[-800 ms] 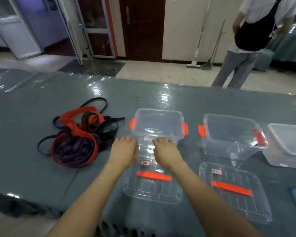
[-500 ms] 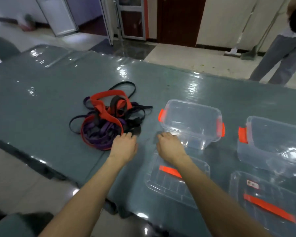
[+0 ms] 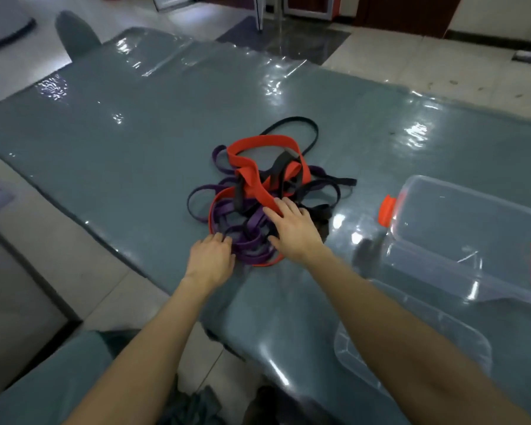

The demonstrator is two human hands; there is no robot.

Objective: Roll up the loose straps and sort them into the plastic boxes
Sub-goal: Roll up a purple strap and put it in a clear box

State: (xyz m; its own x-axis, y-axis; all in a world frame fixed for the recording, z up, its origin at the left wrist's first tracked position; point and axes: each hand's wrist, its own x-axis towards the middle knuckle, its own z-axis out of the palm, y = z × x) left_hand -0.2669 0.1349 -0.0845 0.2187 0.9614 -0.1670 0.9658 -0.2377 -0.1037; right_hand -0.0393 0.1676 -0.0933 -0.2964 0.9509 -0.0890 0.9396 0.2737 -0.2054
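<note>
Nearest me, under my right forearm, a clear lid [image 3: 411, 348] lies flat on the desk [image 3: 120, 142]. Just beyond it stands an open box [image 3: 472, 240] with an orange latch [image 3: 386, 211], and nothing is in it that I can see, so no strap has been sorted yet.

My left hand [image 3: 210, 260] lies at the near edge of the pile [image 3: 264, 204], fingers [image 3: 219, 239] close together and curled a little, their tips touching the purple straps [image 3: 249, 237] where the orange strap [image 3: 252, 176] loops round them. I cannot tell whether they have pinched anything. My right hand [image 3: 292, 231] rests palm down on top of the heap, fingers spread wide, touching orange, purple and black [image 3: 319, 191] at once; it is holding nothing.

So I judge I am at the very start: feeling into the tangle to pick out a first strap. The pile sits left of the box, near it but not touching.

The straps are knotted through each other, the wide orange one crossing over and under the black and purple. The next move calls for finding one free end or loop, holding the rest down with the other hand, and drawing it clear before any rolling. At the far side a thin black loop [image 3: 292, 124] lies out on its own and looks the easiest to free.
</note>
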